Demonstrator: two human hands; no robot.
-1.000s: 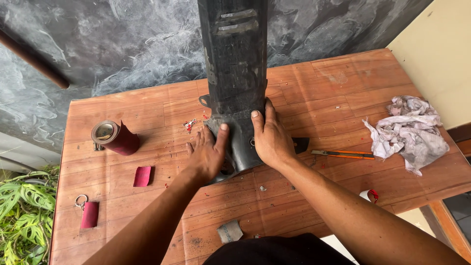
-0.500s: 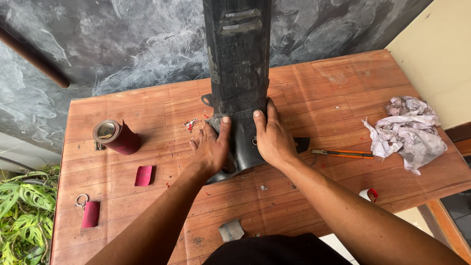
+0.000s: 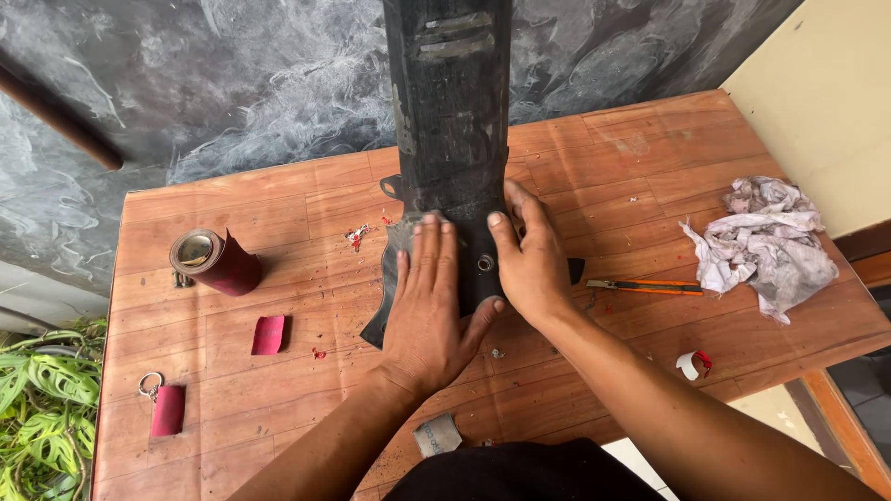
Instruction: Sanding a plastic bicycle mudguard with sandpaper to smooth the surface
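Left hand and right hand lie flat, fingers spread open, pressing side by side on a long black plastic panel on the wooden table.

1. A makeshift workshop corner, seemingly at a home, is showing here: a worn wooden table is standing against a rough, grey-smeared wall.
2. Repair supplies are lying about: a roll of red sandpaper near the left edge, cut red pieces, an orange utility knife and a crumpled rag toward the right edge.
3. Green leaves are growing beside the table's left edge.
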